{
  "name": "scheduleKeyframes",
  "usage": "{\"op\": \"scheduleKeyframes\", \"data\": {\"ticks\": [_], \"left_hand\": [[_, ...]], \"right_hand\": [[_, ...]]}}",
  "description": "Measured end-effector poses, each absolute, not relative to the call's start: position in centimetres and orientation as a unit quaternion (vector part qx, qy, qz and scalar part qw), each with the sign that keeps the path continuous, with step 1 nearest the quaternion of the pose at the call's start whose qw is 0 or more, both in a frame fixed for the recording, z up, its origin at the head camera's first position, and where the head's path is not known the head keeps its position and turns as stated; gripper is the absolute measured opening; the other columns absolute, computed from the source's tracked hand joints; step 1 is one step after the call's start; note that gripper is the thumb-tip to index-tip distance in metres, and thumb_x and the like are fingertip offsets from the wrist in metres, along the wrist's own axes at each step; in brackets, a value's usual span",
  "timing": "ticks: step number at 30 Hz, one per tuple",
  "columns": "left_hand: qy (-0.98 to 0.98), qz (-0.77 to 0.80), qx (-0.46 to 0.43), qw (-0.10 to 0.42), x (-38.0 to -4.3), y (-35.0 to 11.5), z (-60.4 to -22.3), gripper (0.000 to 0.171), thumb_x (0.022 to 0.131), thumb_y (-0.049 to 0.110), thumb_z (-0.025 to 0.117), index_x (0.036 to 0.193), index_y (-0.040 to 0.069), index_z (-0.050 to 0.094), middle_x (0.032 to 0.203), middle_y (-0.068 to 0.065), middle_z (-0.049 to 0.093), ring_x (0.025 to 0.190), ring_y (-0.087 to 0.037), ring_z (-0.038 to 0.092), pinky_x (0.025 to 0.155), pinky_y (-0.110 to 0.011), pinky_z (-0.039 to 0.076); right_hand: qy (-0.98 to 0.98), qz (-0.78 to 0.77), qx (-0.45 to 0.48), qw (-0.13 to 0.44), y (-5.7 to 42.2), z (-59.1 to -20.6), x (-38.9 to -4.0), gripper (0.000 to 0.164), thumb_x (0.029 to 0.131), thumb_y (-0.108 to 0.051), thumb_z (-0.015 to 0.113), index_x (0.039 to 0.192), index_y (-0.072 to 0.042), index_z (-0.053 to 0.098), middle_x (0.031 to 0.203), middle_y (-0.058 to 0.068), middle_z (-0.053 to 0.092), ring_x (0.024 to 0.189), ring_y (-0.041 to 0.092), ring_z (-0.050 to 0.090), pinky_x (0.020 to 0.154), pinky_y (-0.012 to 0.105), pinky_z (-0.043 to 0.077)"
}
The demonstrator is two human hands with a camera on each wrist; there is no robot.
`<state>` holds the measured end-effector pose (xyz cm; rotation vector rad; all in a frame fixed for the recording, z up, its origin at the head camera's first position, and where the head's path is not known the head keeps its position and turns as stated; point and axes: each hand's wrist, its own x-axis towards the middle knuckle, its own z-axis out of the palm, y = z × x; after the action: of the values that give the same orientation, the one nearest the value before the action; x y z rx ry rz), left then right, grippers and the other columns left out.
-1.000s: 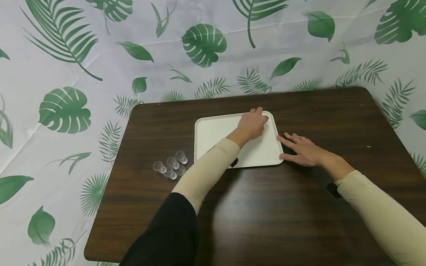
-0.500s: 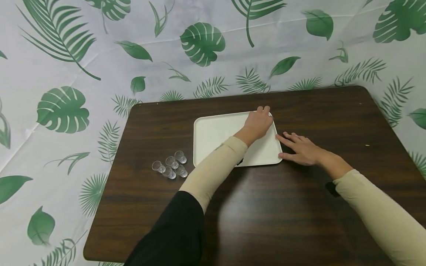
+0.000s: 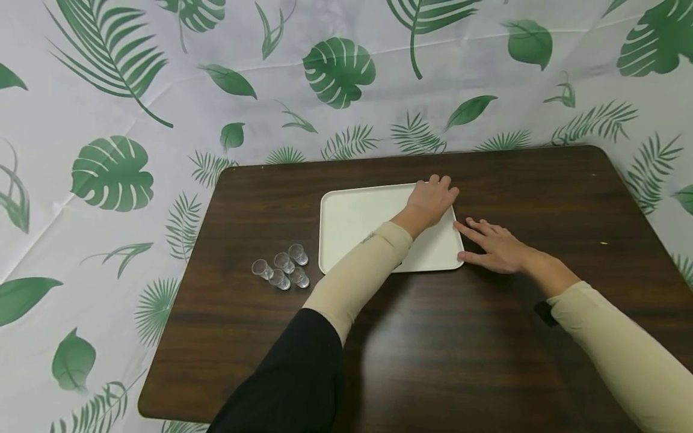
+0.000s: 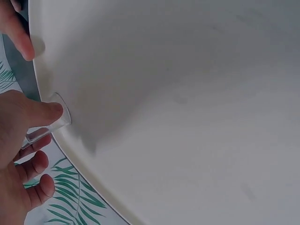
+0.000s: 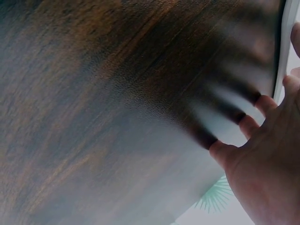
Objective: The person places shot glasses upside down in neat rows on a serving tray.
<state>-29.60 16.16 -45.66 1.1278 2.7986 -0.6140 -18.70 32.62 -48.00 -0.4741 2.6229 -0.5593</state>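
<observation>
A small clear shot glass (image 4: 60, 122) is pinched between the thumb and fingers of my left hand (image 3: 431, 201), over the far right corner of the white tray (image 3: 357, 219). In the left wrist view the glass tilts at the tray's rim; the head view hides it behind the hand. My right hand (image 3: 500, 249) lies with spread, straight fingers against the tray's right edge. Its thumb and index fingertip touch the rim, while the other fingers (image 5: 224, 151) rest on the dark wood table (image 5: 93, 131).
Several more clear shot glasses (image 3: 281, 263) stand close together on the table, left of the tray's near left corner. A white cloth with green leaf prints (image 3: 249, 114) hangs behind the table. A tiny pale speck (image 3: 603, 243) lies to the right.
My left hand has moved right across the tray to its far right corner, carrying the shot glass. The right hand and the tray hold their places; the head view shifted slightly.
</observation>
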Motion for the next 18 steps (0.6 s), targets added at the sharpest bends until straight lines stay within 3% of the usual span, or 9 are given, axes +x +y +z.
{"op": "scheduleKeyframes", "data": {"ticks": [9,18], "left_hand": [[0.910,-0.167,0.378,0.024,-29.7,15.7,-45.5,0.054,0.101,0.033,0.052,0.149,0.028,0.029,0.146,-0.002,0.035,0.129,-0.021,0.041,0.094,-0.035,0.047],[0.932,-0.097,0.345,0.045,-30.6,13.6,-42.6,0.073,0.096,0.052,0.054,0.155,0.032,0.019,0.154,-0.003,0.026,0.135,-0.020,0.034,0.094,-0.034,0.046]], "right_hand": [[0.941,-0.212,-0.166,0.203,32.7,-48.1,-18.7,0.077,0.099,-0.051,0.051,0.158,-0.018,0.015,0.159,0.026,0.010,0.141,0.055,0.006,0.103,0.074,0.006],[0.941,-0.205,-0.166,0.213,32.5,-47.8,-18.8,0.077,0.099,-0.052,0.049,0.158,-0.016,0.014,0.159,0.027,0.009,0.142,0.054,0.004,0.104,0.073,0.005]]}}
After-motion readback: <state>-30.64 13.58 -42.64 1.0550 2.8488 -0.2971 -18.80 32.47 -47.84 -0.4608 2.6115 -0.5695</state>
